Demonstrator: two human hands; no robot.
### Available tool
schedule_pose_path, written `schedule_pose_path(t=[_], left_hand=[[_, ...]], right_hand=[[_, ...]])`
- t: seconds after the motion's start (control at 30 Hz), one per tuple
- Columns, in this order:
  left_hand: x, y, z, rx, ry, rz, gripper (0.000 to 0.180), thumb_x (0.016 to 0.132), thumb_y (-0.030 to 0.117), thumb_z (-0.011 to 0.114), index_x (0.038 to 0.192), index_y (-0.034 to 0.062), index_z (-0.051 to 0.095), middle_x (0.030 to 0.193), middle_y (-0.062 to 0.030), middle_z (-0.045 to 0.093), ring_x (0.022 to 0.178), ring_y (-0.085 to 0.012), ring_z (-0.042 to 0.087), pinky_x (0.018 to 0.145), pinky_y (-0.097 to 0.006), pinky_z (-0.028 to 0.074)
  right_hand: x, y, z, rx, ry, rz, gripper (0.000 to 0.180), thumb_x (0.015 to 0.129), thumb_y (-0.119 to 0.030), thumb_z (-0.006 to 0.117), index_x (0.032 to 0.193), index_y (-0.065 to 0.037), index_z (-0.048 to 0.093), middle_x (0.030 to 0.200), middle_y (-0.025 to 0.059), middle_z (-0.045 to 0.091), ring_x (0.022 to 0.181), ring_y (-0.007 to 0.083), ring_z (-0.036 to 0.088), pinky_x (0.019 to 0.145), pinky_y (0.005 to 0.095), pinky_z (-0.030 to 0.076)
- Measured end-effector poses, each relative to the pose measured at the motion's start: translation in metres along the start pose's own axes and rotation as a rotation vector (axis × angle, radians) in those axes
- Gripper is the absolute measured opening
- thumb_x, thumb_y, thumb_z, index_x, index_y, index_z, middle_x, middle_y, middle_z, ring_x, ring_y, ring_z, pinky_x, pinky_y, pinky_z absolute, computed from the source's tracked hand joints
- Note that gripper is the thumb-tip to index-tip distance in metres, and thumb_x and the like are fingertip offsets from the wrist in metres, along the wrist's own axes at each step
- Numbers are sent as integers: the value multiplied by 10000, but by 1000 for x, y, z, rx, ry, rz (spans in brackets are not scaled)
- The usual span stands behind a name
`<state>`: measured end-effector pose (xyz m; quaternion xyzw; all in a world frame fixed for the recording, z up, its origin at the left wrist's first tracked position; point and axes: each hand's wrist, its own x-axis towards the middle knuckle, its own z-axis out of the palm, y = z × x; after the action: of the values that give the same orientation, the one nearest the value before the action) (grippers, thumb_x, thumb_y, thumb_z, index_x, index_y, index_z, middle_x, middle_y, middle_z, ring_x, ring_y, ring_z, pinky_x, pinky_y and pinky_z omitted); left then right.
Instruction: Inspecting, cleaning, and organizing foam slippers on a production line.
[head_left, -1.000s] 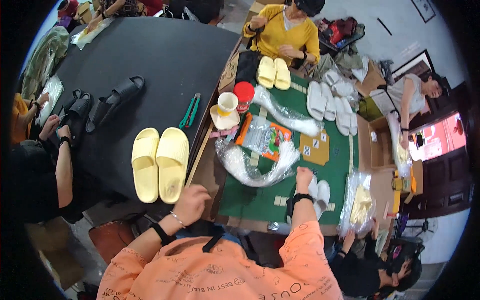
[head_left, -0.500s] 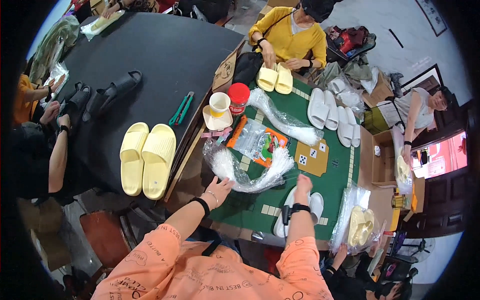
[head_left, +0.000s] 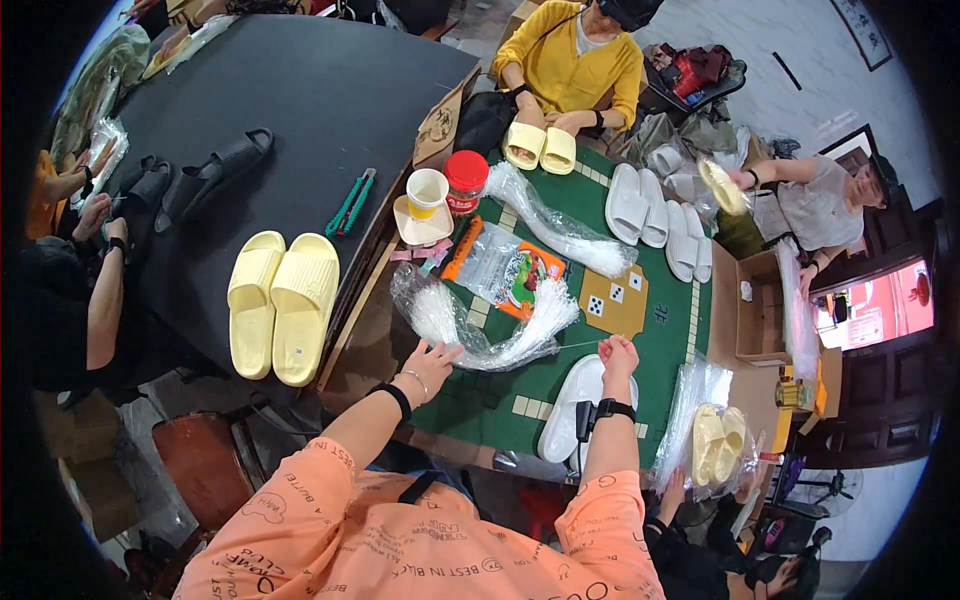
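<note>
A clear plastic bag (head_left: 475, 352) wraps a curved bundle of thin white plastic strands (head_left: 545, 322) on the green table. Fingers stretched, my left hand (head_left: 428, 366) lies against the near left side of this bag. My right hand (head_left: 618, 356) is closed in a pinch, right of the bundle, on a thin white plastic strand (head_left: 580, 346) that runs back toward the bundle's loose end. Just below that hand are white slippers (head_left: 570, 412), partly hidden by my wrist and forearm.
A second strand bundle (head_left: 560, 235), an orange food packet (head_left: 515, 275), a paper cup (head_left: 427, 190) and a red-lidded jar (head_left: 466, 180) stand beyond. Yellow slippers (head_left: 285, 305) and a green cutter (head_left: 352, 203) lie on the black table. Co-workers handle slippers around.
My right hand has moved slightly up, drawing the strand out from the bundle. My left hand stays at the bag. At the right, a co-worker has raised a yellow slipper.
</note>
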<state>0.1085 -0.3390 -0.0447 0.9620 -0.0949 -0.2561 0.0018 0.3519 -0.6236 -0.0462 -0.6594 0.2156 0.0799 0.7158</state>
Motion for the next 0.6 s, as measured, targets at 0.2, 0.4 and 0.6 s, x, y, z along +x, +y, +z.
schedule_pose_path(t=[0.2,0.4,0.6], left_hand=[[9,8,10,31,67,-31,397,780,202,482,1175,159,459,1367,22,175,1218,-207,227,942,-457,208],[10,9,21,47,118,-37,396,779,206,479,1171,149,464,1345,10,219,1215,-221,223,938,-467,205],[0,8,12,-118,174,-40,366,745,210,503,1100,125,523,1339,-19,251,1213,-243,238,932,-484,199]], right_hand=[[23,-6,-30,35,87,-127,110,757,-85,576,801,-40,487,694,89,571,559,190,561,488,289,456],[44,-103,-110,211,327,-567,205,704,-58,434,503,-13,424,590,110,516,557,214,530,550,294,471],[-64,-207,-69,223,278,-894,194,839,-138,447,672,-41,437,512,5,373,490,137,398,501,274,399]])
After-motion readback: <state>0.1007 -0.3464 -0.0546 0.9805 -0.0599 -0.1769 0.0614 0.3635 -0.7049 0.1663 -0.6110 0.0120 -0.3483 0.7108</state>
